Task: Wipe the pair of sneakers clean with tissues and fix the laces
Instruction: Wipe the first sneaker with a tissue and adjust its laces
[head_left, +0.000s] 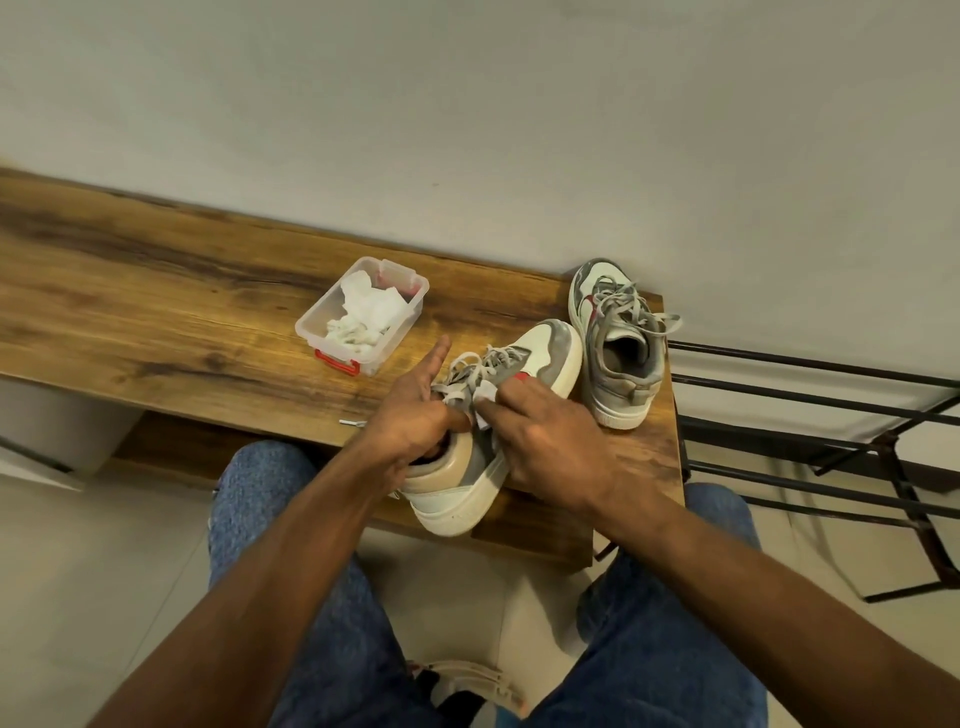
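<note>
Under the right hand fingers — a small white tissue wad, pressed flat against the side of the near grey-and-cream sneaker on the wooden bench. Left hand grips the collar, thumb seemingly tucked inside, index finger straight. Beyond the fingertips, a clear plastic box with red clasps holds more tissues. Second grey-and-cream sneaker stands just right of the working hand — laces loose on both. Judgement: wiping under way on the first shoe; the other shoe and all lacing likely remain.
</note>
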